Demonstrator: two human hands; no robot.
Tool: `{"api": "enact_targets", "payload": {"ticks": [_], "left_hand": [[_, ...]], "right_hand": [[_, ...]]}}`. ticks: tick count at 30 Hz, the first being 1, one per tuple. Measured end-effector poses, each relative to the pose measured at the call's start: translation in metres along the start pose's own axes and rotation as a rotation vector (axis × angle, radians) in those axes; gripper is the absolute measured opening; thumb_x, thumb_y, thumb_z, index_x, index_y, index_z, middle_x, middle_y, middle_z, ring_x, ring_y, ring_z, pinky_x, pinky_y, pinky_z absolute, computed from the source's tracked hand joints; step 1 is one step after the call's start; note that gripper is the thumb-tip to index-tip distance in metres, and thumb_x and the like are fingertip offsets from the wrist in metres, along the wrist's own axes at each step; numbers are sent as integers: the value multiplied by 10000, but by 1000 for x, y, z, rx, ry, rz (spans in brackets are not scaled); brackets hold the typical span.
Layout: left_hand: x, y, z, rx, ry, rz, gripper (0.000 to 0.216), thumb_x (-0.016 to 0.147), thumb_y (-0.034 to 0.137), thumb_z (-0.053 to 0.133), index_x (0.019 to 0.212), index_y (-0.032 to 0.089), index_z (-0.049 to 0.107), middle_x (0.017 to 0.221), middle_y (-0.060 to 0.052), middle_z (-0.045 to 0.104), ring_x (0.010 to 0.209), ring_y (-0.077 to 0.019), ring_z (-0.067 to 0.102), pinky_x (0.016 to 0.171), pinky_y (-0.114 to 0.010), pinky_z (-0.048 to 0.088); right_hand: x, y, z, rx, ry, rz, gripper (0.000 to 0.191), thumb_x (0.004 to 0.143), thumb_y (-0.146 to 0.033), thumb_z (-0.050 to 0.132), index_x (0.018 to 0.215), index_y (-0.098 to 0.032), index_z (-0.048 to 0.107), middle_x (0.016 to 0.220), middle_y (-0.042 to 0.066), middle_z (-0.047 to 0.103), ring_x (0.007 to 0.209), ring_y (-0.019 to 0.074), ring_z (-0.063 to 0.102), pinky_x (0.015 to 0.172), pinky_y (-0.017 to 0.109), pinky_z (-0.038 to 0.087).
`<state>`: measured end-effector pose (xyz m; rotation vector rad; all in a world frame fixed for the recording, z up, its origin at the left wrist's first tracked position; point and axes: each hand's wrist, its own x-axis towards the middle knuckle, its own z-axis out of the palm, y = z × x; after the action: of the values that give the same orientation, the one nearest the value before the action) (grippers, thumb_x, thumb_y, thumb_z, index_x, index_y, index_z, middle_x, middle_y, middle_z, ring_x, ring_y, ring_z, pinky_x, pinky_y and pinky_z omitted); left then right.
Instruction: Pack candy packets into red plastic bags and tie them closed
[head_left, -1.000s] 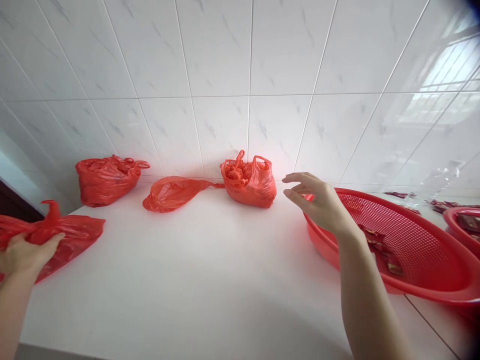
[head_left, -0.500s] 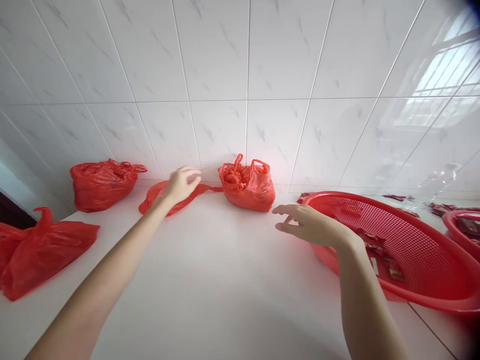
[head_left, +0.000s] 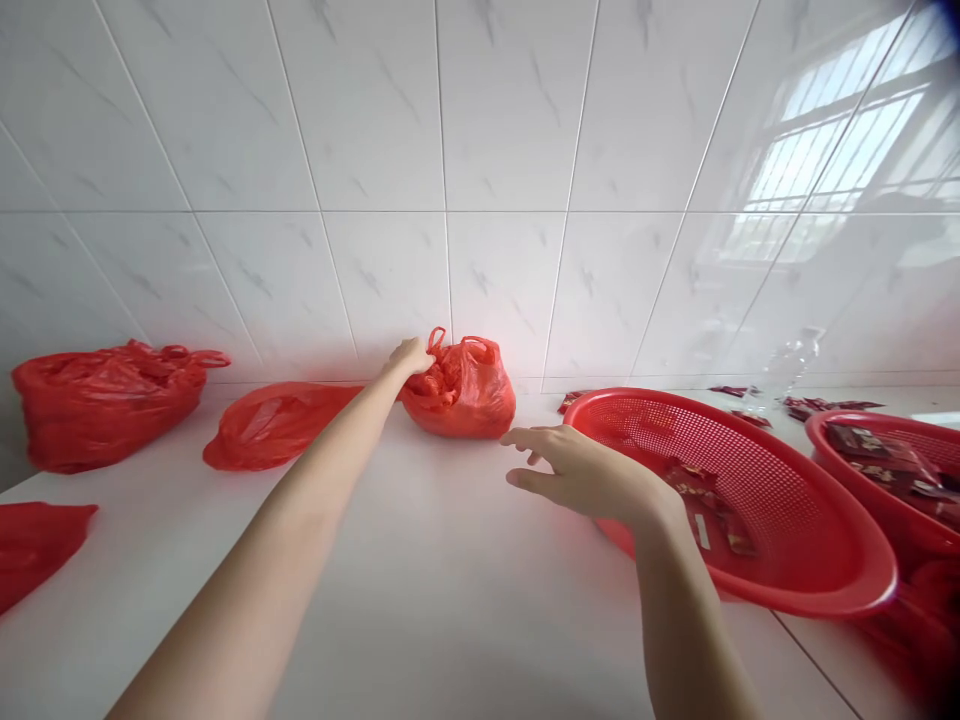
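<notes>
Left of the red basket (head_left: 817, 520) sits the stuffed red bag (head_left: 476, 400), my left hand (head_left: 410, 356) nearer, at its side away from the basket — gripping or not, I cannot tell. My right hand (head_left: 581, 465), loosely spread and empty, hangs basket-side.

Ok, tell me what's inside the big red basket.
Dark red packets lie in the basket; the right hand covers part of its left side, hiding anything there.
</notes>
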<state>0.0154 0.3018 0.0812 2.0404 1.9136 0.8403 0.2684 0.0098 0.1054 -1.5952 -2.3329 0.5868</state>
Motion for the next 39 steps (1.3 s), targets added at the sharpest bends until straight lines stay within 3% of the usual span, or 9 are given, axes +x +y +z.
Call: {"api": "enact_targets", "payload": {"ticks": [3, 7, 16, 20, 24, 27, 33, 37, 39], "left_hand": [[4, 4, -8, -103, 95, 13, 321, 753, 363, 727, 536, 217, 541, 581, -73, 595, 845, -292, 642, 706, -333, 409], [3, 11, -19, -259, 226, 49, 442, 763, 447, 724, 496, 225, 449, 517, -42, 507, 765, -255, 599, 658, -318, 384], [2, 34, -29, -733, 285, 156, 502, 875, 677, 525, 729, 197, 545, 799, -65, 655, 761, -181, 632, 708, -303, 484], [-7, 46, -38, -1159, 147, 236, 459, 832, 643, 631, 817, 187, 581, 918, -81, 677, 815, -180, 653, 802, -330, 520], [-15, 59, -47, -1214, -100, 261, 381, 874, 529, 657, 1035, 183, 670, 1022, -98, 696, 883, -197, 671, 858, -353, 523], [-15, 68, -57, -1406, -64, 295, 394, 962, 514, 527, 1229, 243, 629, 1172, -79, 682, 1041, -190, 664, 939, -326, 510], [-18, 77, -73, -1580, 7, 316, 436, 1002, 548, 406, 1311, 295, 582, 1253, -52, 663, 1185, -202, 620, 983, -316, 510], [-28, 81, -75, -1509, -146, 249, 445, 985, 537, 460, 1295, 248, 596, 1225, -92, 672, 1170, -247, 630, 956, -362, 529], [-31, 82, -78, -1568, -98, 345, 441, 997, 552, 415, 1310, 289, 581, 1263, -63, 659, 1186, -232, 623, 974, -353, 524]], "right_hand": [[3, 4, -1, -6, 5, 6, 467, 942, -458, 482, 1380, -317, 562, 1269, 76, 658, 1179, 281, 593, 860, 378, 488], [6, 7, -1, 3, 11, 12, 435, 945, -454, 477, 1342, -315, 586, 1254, 80, 659, 1137, 273, 610, 826, 364, 488], [8, 2, 2, -12, 4, -8, 456, 945, -437, 475, 1370, -299, 564, 1282, 84, 643, 1164, 271, 591, 833, 353, 486], [9, 2, 4, -16, 22, -37, 435, 950, -416, 474, 1351, -284, 573, 1258, 86, 650, 1121, 261, 607, 832, 348, 482], [11, 1, 4, -30, 29, -53, 412, 950, -409, 480, 1330, -289, 584, 1214, 85, 663, 1081, 259, 625, 797, 338, 485], [11, 0, 4, -29, 24, -41, 412, 949, -414, 488, 1334, -298, 582, 1177, 83, 671, 1078, 261, 624, 788, 334, 483], [11, -1, 4, -27, 23, -48, 420, 949, -411, 484, 1342, -293, 575, 1157, 79, 677, 1109, 264, 610, 802, 337, 476], [12, 0, 6, -23, 19, -59, 432, 948, -409, 485, 1359, -297, 558, 1191, 77, 664, 1106, 260, 610, 811, 343, 475], [13, 0, 7, -20, 22, -62, 428, 948, -407, 488, 1357, -302, 557, 1183, 75, 665, 1102, 258, 613, 809, 342, 476]]}}
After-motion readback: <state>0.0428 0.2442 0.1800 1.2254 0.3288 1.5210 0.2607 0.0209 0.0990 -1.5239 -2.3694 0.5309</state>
